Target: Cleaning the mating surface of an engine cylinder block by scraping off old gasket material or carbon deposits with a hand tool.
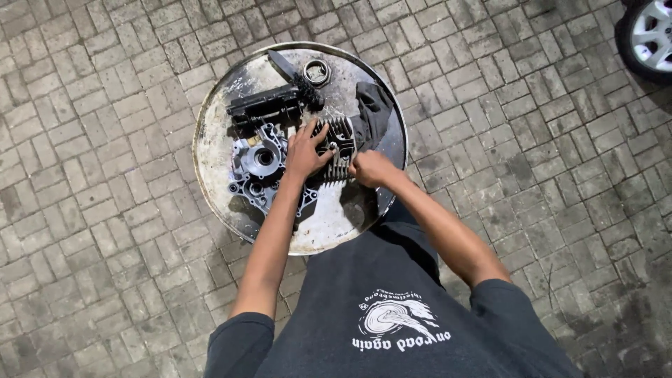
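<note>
Head view: left hand (305,150) is pressing spread fingers onto finned grey metal engine cylinder (334,148); right hand (371,169) is gripping its edge, atop round rusty drum lid (217,140).

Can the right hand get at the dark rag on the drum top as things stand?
Probably yes. The right hand is on the finned cylinder, and the dark rag lies just beyond it on the drum top, uncovered, nothing between them.

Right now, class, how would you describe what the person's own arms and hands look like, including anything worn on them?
Both arms are bare from above the elbow down. The left hand and right hand wear no gloves, rings or watch. Short dark grey sleeves of a T-shirt with a white print cover the upper arms.
</note>
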